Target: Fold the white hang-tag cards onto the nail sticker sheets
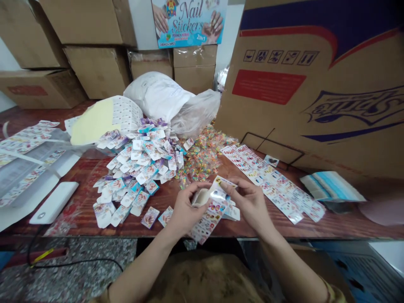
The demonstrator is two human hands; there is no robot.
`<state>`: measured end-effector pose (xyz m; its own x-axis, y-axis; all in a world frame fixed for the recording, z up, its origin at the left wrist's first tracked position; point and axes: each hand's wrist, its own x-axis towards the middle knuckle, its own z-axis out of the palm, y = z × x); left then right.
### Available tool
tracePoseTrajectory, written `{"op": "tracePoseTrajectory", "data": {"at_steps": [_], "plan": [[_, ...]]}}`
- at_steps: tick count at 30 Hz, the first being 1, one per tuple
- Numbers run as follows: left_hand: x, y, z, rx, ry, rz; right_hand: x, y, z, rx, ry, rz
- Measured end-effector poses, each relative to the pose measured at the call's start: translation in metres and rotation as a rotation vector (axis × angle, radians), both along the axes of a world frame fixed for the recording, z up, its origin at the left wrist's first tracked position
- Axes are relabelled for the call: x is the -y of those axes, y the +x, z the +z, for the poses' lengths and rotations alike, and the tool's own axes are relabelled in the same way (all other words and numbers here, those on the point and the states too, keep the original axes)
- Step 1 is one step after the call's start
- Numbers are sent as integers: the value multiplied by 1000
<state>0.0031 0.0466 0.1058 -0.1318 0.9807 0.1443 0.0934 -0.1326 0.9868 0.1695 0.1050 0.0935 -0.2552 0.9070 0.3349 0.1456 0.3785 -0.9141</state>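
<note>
Near the table's front edge, my left hand is closed around a small open card box, whose white inside faces up. Its thumb also presses against a nail sticker sheet. My right hand pinches the upper part of that sheet between thumb and fingers. The strip hangs down between the hands past the table edge. A few small flat pieces lie under my right hand. To the left rises a heap of small printed card boxes, and two single ones lie close to my left hand.
Behind my hands spreads a pile of small colourful candy packets. Sticker strips lie to the right, near a blue-and-white stack and a large carton. A white power bank, sticker sheets and a white sack are leftward.
</note>
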Motion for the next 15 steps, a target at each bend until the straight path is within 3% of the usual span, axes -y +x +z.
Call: {"op": "tracePoseTrajectory", "data": {"at_steps": [2, 5, 9, 13, 15], "plan": [[1, -1, -4, 99, -25, 6, 3, -2, -4, 95, 185, -50], [0, -4, -7, 207, -19, 81, 10, -4, -7, 222, 317, 100], [2, -9, -8, 209, -23, 63, 18, -8, -11, 208, 247, 202], [6, -9, -12, 160, -83, 28, 16, -10, -16, 141, 94, 106], [7, -9, -15, 151, -108, 29, 14, -10, -17, 145, 108, 8]]}}
